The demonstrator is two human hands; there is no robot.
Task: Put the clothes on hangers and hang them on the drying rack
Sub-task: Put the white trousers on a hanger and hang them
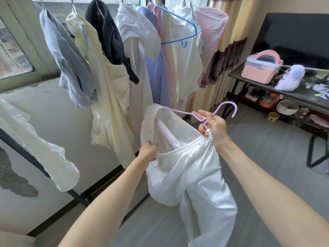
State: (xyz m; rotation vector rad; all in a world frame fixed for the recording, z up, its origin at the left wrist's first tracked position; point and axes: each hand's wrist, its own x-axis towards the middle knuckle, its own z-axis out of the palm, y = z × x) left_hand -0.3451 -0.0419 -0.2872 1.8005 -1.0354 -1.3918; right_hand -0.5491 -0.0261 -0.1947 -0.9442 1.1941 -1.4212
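A white garment with an elastic waistband hangs in front of me, partly drawn over a lilac hanger. One arm of the hanger is inside the waistband; its hook points right. My left hand grips the left edge of the waistband. The neck of the hanger and the waistband's right edge are pinched together by my right hand. Behind, several garments hang on the drying rack, among them a cream dress and a black top. An empty blue hanger hangs among them.
The rack's black base bar runs along the floor at the left, with a white lace cloth draped over it. A dark table at the right carries a pink box and a lilac plush item. Curtains hang behind the rack.
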